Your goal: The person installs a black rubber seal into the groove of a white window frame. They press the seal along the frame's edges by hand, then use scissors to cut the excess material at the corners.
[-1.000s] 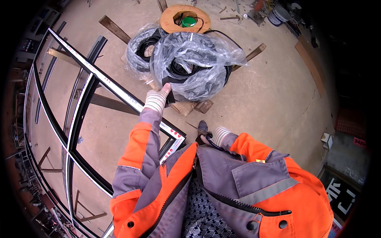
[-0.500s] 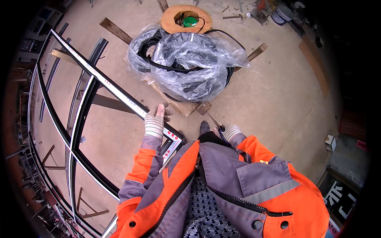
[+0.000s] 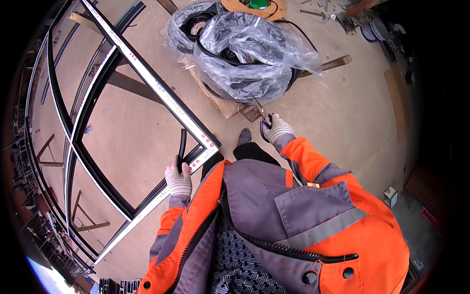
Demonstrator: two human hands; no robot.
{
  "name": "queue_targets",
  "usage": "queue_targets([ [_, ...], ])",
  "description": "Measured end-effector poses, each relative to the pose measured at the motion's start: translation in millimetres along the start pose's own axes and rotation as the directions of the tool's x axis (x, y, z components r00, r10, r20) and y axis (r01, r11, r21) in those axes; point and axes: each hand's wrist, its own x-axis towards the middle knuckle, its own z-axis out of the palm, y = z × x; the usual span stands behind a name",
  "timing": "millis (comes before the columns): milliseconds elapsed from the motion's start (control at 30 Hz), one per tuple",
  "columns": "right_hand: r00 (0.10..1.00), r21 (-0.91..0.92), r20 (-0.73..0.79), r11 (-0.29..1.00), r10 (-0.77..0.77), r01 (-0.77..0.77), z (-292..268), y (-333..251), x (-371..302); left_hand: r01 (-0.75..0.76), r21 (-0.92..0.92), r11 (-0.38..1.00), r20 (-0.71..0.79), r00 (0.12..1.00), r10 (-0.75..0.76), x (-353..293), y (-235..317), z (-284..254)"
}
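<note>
The left hand (image 3: 178,180), gloved, is clenched around a short black rubber strip (image 3: 182,145) just beside the corner of the window frame (image 3: 147,78) lying on the floor. The right hand (image 3: 277,128) grips scissors (image 3: 262,113), blades pointing toward the plastic-wrapped coil (image 3: 254,54) on the wooden pallet (image 3: 220,105).

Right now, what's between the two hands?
In the head view, the frame's corner and the person's shoe on bare floor lie between the left hand and the right hand.
</note>
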Motion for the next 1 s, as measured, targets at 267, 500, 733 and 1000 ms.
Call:
queue_targets([
  [267, 0.997, -0.164, 0.055, 0.985, 0.054, -0.044, 47.4, 0.9, 53.6, 0.005, 0.047, 0.999, -0.083, 0.997, -0.002, 6.6, 9.8, 8.8],
  [500, 0.983, -0.078, -0.142, 0.991, -0.116, 0.105, 42.2, -1.3, 25.7, 0.003, 0.096, 0.995, -0.121, 0.993, 0.009, 3.2, 10.3, 14.8],
  [733, 0.904, 0.002, -0.317, 0.953, -0.285, 0.302, 43.2, -4.1, 19.5, -0.071, 0.075, 0.995, -0.146, 0.986, 0.082, 8.8, 16.8, 9.8],
  [1000, 0.920, -0.149, -0.284, 0.960, -0.270, 0.236, 44.7, -7.7, 29.1, -0.069, 0.000, 0.998, -0.102, 0.992, 0.069, 12.8, 13.2, 3.8],
])
